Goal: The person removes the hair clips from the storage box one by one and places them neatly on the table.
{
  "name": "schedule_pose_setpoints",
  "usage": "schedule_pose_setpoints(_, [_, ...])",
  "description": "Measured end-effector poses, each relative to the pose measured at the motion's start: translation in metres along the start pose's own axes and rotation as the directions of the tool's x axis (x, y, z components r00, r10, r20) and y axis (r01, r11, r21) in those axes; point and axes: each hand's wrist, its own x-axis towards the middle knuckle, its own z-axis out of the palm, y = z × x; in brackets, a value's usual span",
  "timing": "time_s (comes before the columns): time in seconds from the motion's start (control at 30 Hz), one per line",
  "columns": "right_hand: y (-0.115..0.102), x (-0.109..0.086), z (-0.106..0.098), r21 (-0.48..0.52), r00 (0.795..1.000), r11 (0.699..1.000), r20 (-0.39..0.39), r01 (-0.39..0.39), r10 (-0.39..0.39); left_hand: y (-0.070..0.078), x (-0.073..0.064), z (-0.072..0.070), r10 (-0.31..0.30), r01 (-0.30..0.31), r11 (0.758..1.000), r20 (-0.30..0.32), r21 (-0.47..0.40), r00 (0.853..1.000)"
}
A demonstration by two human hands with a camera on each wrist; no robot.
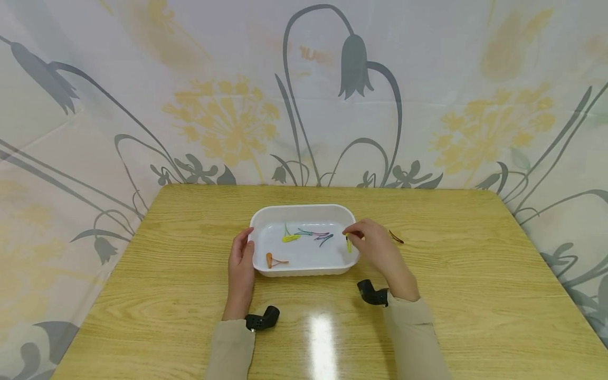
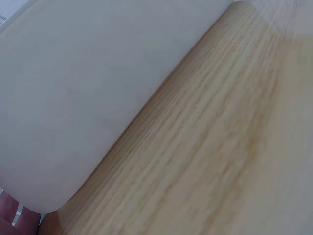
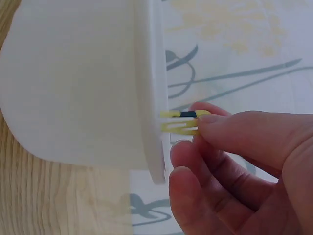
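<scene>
While the right hand (image 1: pixel 377 248) pinches a yellow clip (image 1: pixel 349 245) at the white tray's right end, the left hand (image 1: pixel 241 266) touches the tray (image 1: pixel 309 262) at its left end, grip undeterminable; keeping the clip clear of the rim appears advisable.

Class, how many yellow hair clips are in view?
2: one yellow clip lies inside the white tray; a second clip is pinched by the right hand.

Right hand (image 3: pixel 239 166) pinching yellow clip (image 3: pixel 183 128), white tray (image 3: pixel 78 88) beside, wooden table (image 3: pixel 44 196), floral backdrop (image 3: pixel 234 63)
</scene>
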Motion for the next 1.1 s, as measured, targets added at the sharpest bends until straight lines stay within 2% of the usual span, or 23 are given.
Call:
schedule_pose_setpoints(0.17, [0.003, -0.001, -0.005, 0.027, 0.999, 0.999, -0.014, -0.047, 0.047, 0.011, -0.005, 0.002, 0.003, -0.003, 1.0, 0.003, 0.005, 1.0])
schedule_pose_setpoints(0.43, [0.006, -0.001, -0.006, 0.068, 0.994, 0.992, -0.013, -0.106, 0.107, 0.01, -0.004, 0.001, 0.004, -0.004, 1.0, 0.003, 0.002, 1.0])
schedule_pose_setpoints(0.63, [0.012, -0.002, -0.011, 0.079, 0.993, 0.991, -0.044, -0.107, 0.111, 0.009, -0.004, 0.001, 0.002, -0.002, 1.0, 0.004, 0.01, 1.0])
schedule_pose_setpoints(0.8, [0.022, -0.005, -0.017, 0.072, 0.99, 0.992, -0.087, -0.105, 0.111, 0.009, -0.004, 0.001, 0.0, 0.0, 1.0, 0.009, 0.006, 1.0])
schedule_pose_setpoints(1.1, [0.04, -0.013, -0.026, 0.08, 0.983, 0.986, -0.094, -0.148, 0.155, 0.007, -0.003, 0.001, 0.0, 0.001, 1.0, 0.008, -0.014, 1.0])
